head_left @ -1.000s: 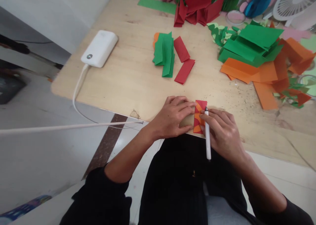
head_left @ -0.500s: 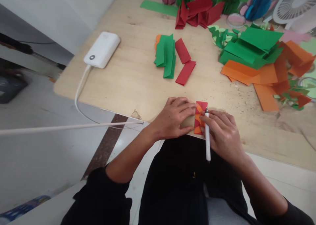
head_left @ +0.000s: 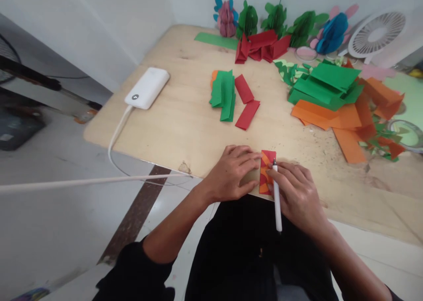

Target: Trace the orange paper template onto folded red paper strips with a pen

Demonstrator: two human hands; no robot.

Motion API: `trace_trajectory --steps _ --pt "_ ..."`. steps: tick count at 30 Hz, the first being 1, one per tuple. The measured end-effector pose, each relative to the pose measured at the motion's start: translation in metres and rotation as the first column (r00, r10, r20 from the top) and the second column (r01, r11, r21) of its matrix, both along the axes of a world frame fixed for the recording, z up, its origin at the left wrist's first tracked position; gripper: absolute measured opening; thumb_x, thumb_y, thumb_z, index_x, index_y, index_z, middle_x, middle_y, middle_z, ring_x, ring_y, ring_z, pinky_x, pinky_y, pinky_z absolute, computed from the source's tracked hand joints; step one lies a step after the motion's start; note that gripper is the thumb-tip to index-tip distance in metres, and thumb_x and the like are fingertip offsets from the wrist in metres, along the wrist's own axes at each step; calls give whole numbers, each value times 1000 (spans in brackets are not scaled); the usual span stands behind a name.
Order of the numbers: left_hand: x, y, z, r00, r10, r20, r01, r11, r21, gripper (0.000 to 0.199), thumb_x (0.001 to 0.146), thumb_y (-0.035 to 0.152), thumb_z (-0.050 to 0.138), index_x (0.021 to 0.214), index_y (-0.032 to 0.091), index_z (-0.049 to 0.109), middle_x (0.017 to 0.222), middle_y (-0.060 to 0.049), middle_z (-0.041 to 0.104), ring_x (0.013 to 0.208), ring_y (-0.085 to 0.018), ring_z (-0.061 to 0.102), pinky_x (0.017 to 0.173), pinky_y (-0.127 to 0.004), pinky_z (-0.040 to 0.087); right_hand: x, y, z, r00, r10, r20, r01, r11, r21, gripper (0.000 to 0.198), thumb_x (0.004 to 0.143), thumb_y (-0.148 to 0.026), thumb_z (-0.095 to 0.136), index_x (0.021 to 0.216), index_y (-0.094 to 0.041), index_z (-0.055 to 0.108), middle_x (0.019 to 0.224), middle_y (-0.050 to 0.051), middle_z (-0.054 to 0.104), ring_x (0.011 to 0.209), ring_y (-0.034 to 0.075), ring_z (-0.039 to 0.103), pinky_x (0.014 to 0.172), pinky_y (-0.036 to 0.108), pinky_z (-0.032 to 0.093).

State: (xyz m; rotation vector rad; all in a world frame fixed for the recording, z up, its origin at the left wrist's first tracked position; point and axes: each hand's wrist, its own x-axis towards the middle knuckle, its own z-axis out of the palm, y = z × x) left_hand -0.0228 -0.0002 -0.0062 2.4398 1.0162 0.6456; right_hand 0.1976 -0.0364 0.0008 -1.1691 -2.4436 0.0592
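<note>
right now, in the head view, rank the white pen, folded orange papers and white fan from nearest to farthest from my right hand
1. White pen: held in your right hand.
2. Folded orange papers: ahead and to its right.
3. White fan: farther back, on the right.

The pen (head_left: 277, 208) looks like smooth white plastic, and so does the box with the cord (head_left: 147, 88). The red strip (head_left: 272, 154) is dull paper. The table (head_left: 185, 138) is pale wood, with a rough patch.
</note>
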Motion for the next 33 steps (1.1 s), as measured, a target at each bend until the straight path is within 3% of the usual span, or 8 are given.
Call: trace_trajectory --steps 9,18,24,33 --pt "2 -5 0 991 68 113 -81 990 117 15 90 29 55 88 17 64 119 -8 68 116 -24 54 102 -41 43 -1 -2 -2 999 -8 -48 8 1000 0 37 87 -5 46 119 -20 59 112 9 71 116 26 59 97 44 42" --pt "10 -8 -1 996 59 69 -68 988 139 21 91 32 54 103 17 64 123 -9 67 117 -26 54 101 -44 45 -3 -2 -1 999 -15 -45 15 1000 6 35 88 -4 47 117 -19 59 112 9 71 115 26 60 97 44 43" --pt "15 -11 -6 997 82 12 -83 984 158 35 91 46 55 111 18 62 123 -10 66 120 -28 53 101 -47 43 -3 -2 -1 998 -25 -53 25 1000 4 35 87 -6 48 117 -19 61 112 9 71 114 25 61 97 44 44" --pt "16 -13 -8 996 86 -30 -79 979 190 41 91 47 57 116 14 60 125 -11 65 119 -29 53 101 -48 41 -3 -1 -1 999 -13 -43 13 1000 11 37 88 -6 46 120 -19 59 111 9 71 114 25 60 97 44 43"
